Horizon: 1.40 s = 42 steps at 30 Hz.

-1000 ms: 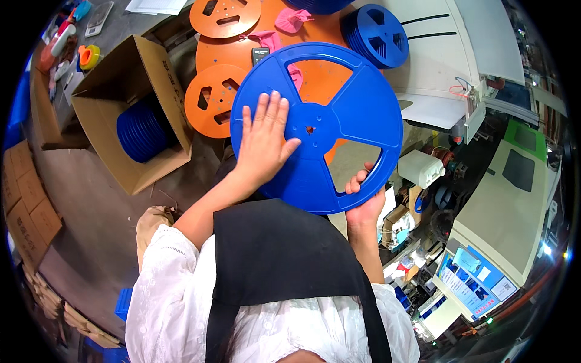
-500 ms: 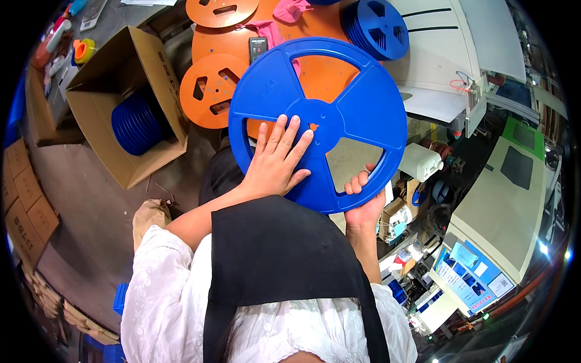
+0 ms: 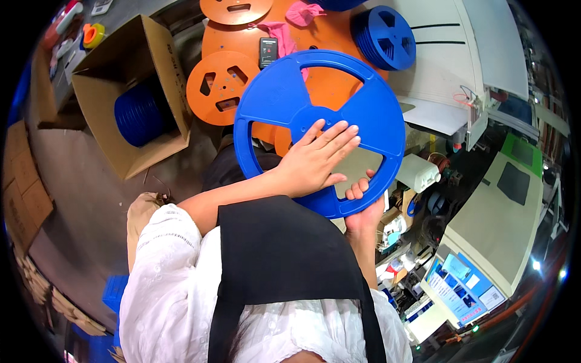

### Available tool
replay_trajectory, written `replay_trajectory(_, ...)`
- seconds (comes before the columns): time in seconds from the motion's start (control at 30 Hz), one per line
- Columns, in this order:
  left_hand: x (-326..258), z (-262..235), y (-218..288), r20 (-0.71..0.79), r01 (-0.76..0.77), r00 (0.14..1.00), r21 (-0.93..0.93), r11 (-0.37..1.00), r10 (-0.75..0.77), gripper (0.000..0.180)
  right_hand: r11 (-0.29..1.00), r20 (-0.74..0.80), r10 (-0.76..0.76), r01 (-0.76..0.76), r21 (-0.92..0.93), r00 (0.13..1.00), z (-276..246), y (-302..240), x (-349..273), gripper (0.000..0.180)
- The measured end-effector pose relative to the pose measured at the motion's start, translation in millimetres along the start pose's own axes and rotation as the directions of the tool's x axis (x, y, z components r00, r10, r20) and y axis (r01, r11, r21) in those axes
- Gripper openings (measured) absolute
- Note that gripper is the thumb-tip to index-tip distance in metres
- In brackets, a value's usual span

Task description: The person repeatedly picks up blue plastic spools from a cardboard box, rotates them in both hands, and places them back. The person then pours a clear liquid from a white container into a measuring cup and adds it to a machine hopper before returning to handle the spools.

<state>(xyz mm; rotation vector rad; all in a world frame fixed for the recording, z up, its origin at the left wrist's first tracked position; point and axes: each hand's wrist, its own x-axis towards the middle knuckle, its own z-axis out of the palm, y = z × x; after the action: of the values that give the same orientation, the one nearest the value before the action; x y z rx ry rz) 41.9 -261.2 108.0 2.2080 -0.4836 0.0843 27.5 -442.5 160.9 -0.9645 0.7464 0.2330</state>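
Observation:
A large blue plastic reel with wide cut-out windows is held in front of my black apron. My left hand lies flat across its hub and lower window, fingers stretched out and slightly spread. At the lower right, my right hand grips the reel's rim, its fingers curling through the window and its palm behind the rim. Beyond the reel lie an orange disc with cut-outs, a small black device and a crumpled pink cloth, all on an orange surface.
An open cardboard box on the left holds a stack of blue reels. More blue reels stand stacked at the far right of the orange surface. A white jug and a beige machine housing are on the right.
My left hand has slid rightward over the reel, from its left side to across the hub. The right hand keeps its grip on the rim. The whole view has shifted slightly.

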Motion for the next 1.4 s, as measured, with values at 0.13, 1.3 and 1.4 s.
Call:
replay_trajectory(0.13,7,2,0,-0.020,0.028,0.999,0.004,1.000,-0.028,0.073,1.000,-0.023,-0.008,0.007,-0.011,1.000,-4,1,0,0.026)
replay_trajectory(1.3,-65,-18,-8,-0.016,0.201,0.980,0.085,0.976,-0.200,0.060,0.992,0.094,-0.001,-0.011,0.129,0.996,-19,3,-7,0.024)
replay_trajectory(1.4,-62,-19,-7,-0.012,0.241,0.971,0.075,0.968,-0.241,0.060,0.991,0.097,0.008,-0.021,0.132,0.995,-20,2,-4,0.024)
